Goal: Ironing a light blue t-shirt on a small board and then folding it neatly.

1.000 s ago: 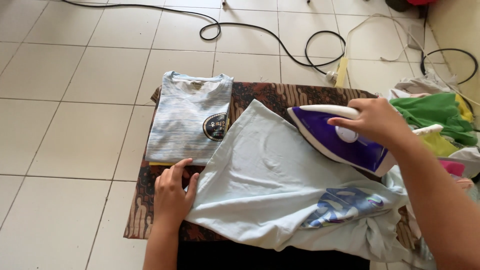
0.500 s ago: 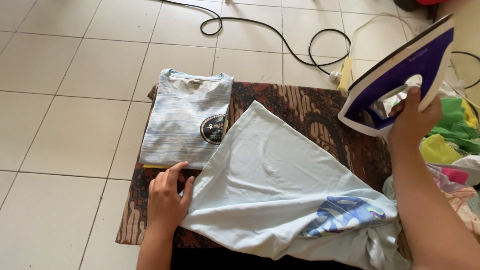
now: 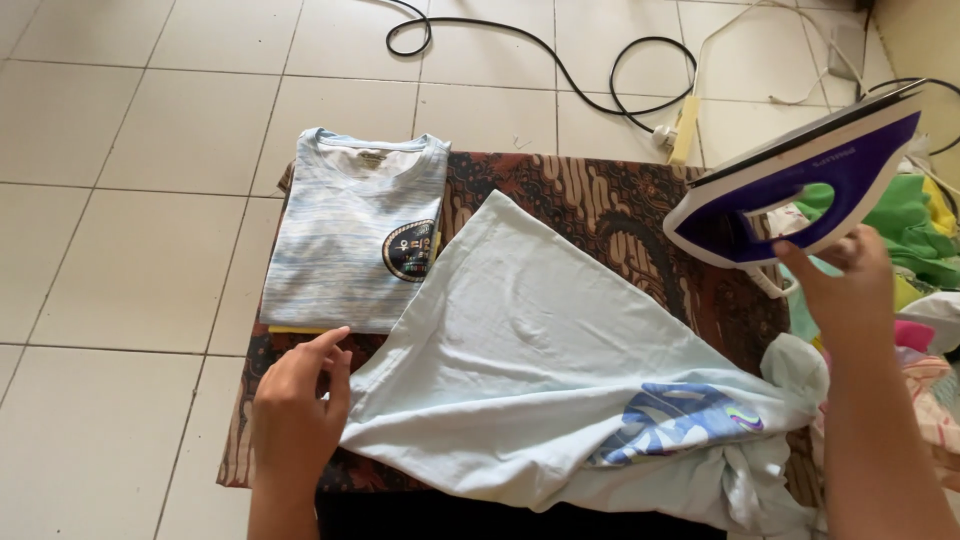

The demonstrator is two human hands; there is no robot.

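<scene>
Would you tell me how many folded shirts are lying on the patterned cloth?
1: a striped folded shirt at the patterned cloth's far left corner. A yellow edge beneath it may be another garment, mostly hidden. The pale blue shirt is spread out unfolded.

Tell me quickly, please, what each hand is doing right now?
Left hand: open, fingers resting on the edge of the pale blue shirt.
Right hand: closed on the handle of the purple iron, held up off the cloth.
</scene>
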